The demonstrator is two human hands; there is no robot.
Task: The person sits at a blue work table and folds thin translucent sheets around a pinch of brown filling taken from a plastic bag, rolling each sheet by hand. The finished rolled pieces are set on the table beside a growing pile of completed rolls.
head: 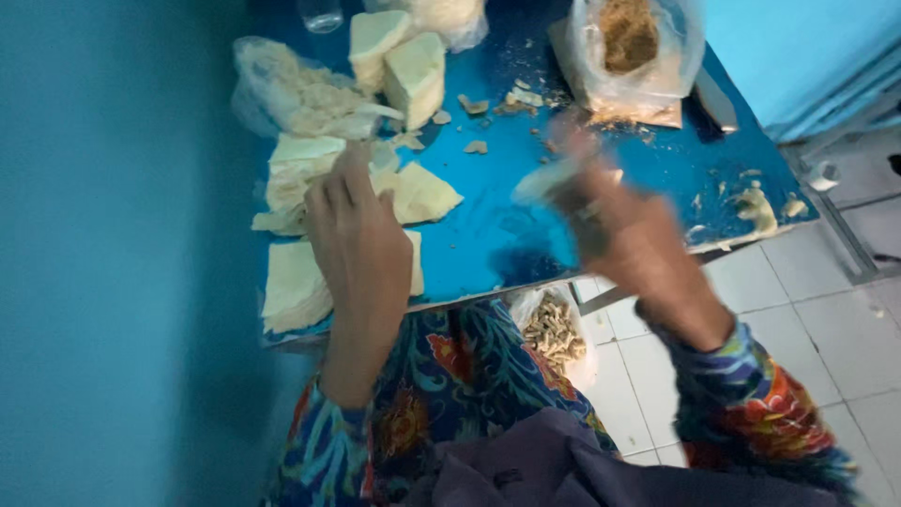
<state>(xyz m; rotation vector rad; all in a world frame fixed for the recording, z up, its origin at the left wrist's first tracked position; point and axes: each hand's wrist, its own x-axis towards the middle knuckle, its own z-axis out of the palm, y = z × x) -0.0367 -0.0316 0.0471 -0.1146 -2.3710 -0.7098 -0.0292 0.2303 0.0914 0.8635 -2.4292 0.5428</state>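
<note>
Two hands over blue table (488, 235). We rest left hand (361, 244) palm down, fingers together and flat, on pale wedge-shaped slabs (291, 282) at table's left edge; it grips nothing. We raise right hand (619, 235) above table's near edge, blurred, fingers closed around pale thin piece (542, 180) sticking out leftward. Two thick pale blocks (404, 61) stand farther back. Clear bag of brown crumbs (629, 47) sits at far right. Small scraps (479, 122) lie between.

Left hand (357, 235) lies flat, fingers forward — right hand (619, 230) raised (blurred), fingers curled.
</note>
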